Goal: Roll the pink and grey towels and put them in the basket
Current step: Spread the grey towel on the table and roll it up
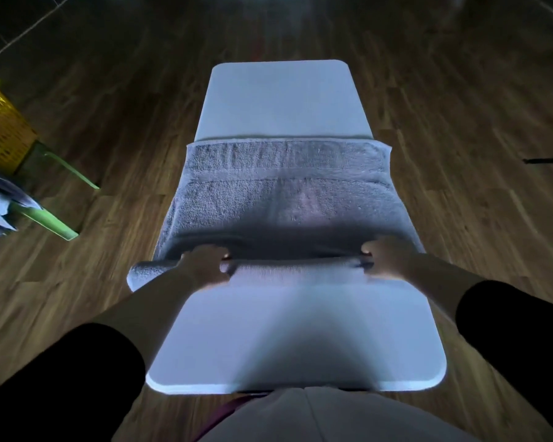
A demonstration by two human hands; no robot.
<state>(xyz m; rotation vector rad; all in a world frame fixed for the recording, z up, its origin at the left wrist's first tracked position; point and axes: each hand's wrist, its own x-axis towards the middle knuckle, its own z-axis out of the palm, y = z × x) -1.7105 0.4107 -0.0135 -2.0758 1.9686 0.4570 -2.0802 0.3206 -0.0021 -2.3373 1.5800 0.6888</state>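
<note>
Grey towel (284,199) lies across the white worktop (281,100), left hand (205,266) and right hand (387,260) grip clamped on its rolled near edge.

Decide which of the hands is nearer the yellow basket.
Left. The left hand grips the towel on the side toward the basket; the right hand grips its far end.
</note>
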